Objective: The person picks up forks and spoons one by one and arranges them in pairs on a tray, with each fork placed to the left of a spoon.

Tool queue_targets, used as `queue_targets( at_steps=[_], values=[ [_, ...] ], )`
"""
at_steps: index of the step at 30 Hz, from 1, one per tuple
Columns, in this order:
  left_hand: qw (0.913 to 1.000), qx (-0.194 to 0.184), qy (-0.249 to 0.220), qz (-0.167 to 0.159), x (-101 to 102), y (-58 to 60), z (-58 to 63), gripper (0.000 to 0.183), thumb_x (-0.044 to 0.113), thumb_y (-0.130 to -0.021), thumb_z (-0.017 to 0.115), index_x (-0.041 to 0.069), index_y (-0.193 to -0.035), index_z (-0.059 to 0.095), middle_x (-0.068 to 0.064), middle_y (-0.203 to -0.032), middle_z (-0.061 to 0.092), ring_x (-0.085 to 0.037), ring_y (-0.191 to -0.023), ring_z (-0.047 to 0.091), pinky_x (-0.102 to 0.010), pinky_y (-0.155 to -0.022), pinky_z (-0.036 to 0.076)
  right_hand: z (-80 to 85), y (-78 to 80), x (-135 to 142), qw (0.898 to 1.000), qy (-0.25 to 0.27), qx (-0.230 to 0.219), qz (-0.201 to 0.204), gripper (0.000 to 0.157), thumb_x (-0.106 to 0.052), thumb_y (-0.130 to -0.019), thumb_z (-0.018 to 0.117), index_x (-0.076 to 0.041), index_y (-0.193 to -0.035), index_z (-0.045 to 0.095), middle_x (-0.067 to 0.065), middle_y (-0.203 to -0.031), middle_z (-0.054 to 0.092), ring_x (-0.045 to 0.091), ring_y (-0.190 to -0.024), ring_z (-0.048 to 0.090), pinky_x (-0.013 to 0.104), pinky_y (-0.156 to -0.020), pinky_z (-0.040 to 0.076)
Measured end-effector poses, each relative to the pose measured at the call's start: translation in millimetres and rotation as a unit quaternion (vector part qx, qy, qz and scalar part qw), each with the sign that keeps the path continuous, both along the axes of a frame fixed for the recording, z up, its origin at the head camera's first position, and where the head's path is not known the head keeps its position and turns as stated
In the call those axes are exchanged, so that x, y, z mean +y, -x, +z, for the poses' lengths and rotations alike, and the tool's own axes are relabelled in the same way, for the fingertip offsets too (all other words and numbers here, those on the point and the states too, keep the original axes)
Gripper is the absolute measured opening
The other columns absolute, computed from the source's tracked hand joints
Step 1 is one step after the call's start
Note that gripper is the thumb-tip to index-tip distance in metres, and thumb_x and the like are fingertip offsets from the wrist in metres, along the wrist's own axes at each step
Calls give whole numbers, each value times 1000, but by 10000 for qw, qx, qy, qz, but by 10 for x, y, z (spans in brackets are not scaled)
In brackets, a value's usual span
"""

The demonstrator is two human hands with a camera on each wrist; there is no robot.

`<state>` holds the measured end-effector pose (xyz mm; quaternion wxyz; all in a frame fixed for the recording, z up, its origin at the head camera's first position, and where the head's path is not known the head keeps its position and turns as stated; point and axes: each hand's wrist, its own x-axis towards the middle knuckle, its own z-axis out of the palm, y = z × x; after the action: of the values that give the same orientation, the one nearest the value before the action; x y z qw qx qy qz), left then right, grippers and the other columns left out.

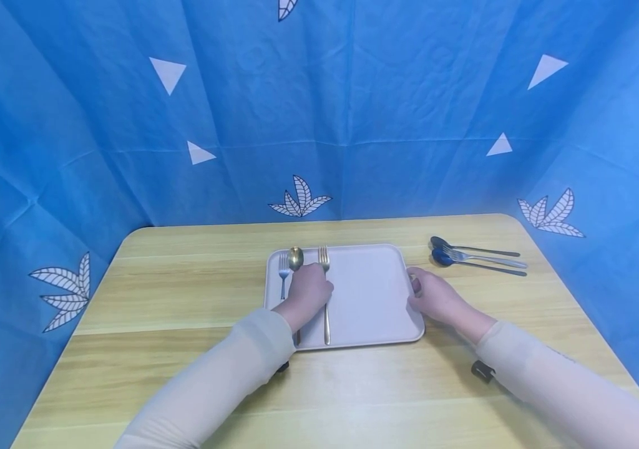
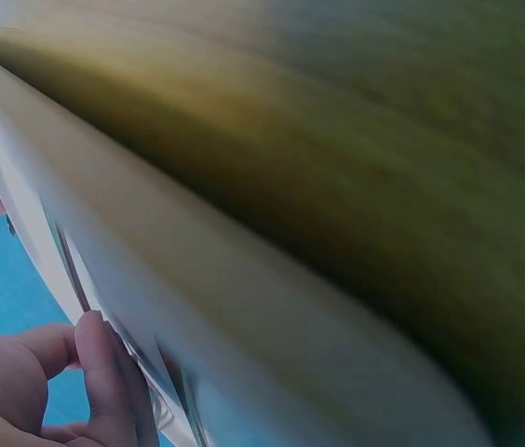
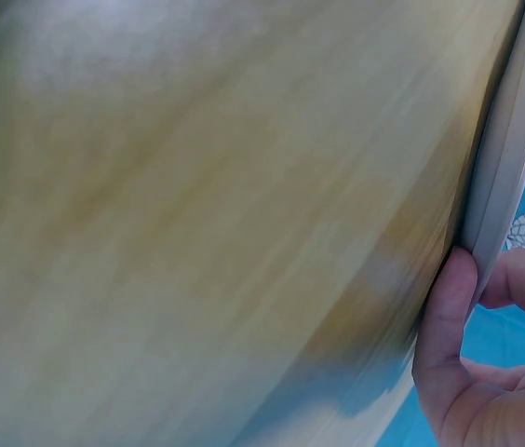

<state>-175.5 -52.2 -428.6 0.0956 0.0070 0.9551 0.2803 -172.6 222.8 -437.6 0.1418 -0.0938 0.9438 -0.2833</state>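
Fingers of left hand [image 1: 309, 290] grasping one gold spoon [image 1: 296, 257], right hand [image 1: 434, 298] gripping one tray [image 1: 370, 293], two forks [image 1: 324, 257].

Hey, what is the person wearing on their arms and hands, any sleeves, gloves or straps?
Both arms are in long, close-fitting cream sleeves, the left sleeve and the right sleeve, reaching to the wrists. The left hand and right hand are bare, with no gloves or rings visible. A small dark strap or clip shows under the right wrist, and another dark piece under the left.
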Motion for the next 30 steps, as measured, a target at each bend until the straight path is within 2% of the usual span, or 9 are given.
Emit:
queue_targets(
  at_steps=[21, 30],
  values=[
    [10000, -34, -84, 12, -2, -47, 47, 35, 6, -91, 58, 13, -58, 46, 3, -50, 38, -11, -43, 38, -26, -45, 34, 22, 0, -8, 10000, -27, -36, -16, 73, 0, -80, 68, 10, -145, 36, 15, -100, 65, 24, -84, 62, 37, -73, 53],
    [10000, -51, -49, 46, 17, -9, 0, 35, 6, -90, 58, 13, -58, 46, 3, -51, 39, -12, -45, 40, -27, -46, 36, 22, -6, -9, 10000, -59, -39, -34, 73, 0, -80, 68, 10, -145, 37, 14, -100, 65, 23, -82, 61, 37, -73, 53]
  ],
)
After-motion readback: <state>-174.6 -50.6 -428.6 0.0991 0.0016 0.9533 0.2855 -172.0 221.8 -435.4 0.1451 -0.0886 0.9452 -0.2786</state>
